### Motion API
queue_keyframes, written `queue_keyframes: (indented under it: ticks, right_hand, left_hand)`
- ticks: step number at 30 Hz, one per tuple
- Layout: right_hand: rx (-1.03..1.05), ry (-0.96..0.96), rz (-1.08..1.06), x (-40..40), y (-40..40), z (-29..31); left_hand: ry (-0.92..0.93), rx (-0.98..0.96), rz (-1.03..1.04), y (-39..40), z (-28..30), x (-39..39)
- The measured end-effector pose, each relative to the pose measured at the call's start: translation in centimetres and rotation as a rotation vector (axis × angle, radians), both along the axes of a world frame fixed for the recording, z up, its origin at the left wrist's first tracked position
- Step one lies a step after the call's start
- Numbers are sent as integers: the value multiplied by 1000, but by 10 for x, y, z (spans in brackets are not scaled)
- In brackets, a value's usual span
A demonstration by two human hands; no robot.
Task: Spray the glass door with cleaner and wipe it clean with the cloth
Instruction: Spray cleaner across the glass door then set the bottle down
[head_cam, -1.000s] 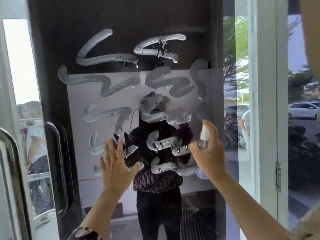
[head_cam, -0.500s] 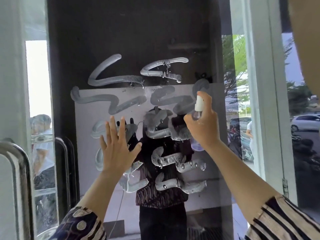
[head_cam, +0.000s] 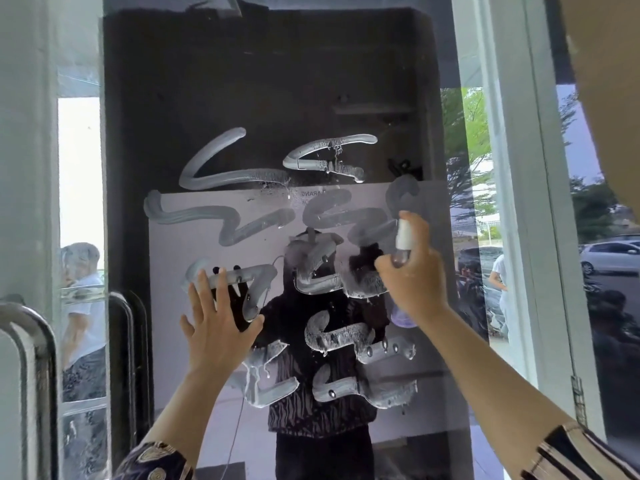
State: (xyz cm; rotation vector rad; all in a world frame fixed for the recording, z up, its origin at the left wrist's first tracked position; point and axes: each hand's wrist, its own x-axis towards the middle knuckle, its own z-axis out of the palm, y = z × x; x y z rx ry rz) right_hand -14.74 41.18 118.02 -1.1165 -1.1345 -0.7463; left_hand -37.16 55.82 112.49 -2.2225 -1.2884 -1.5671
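Observation:
The glass door fills the view, dark and reflective, streaked with wavy white lines of foamy cleaner that drip in places. My right hand holds a small clear spray bottle with a white nozzle up against the glass at the right of the streaks, index finger on the top. My left hand rests flat on the glass with fingers spread, lower left of the streaks. No cloth is visible.
A steel door handle curves at the left edge, a second handle behind the glass. A white door frame with a hinge stands at right. A person's reflection, parked cars and trees show in the glass.
My right hand has risen with the bottle from the lower streaks to the middle right ones. My left hand stays flat on the glass. The view has tilted upward.

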Motion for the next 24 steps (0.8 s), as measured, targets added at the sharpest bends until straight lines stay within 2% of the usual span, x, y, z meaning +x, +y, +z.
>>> queue_keyframes:
  ticks: [4, 7, 13, 18, 24]
  right_hand:
    - [-164, -184, 80, -40, 20, -2]
    - [-170, -255, 112, -67, 39, 5]
    - [-154, -250, 217, -97, 65, 27]
    - [-104, -277, 240, -114, 77, 39]
    - [-142, -217, 302, -108, 77, 17]
  left_hand:
    - [-36, -73, 17, 6, -7, -10]
    - [-60, -110, 21, 14, -14, -18]
    - [-97, -187, 2, 26, -19, -23]
    - [-80, -154, 49, 30, -21, -22]
    - [-87, -142, 53, 31, -23, -23]
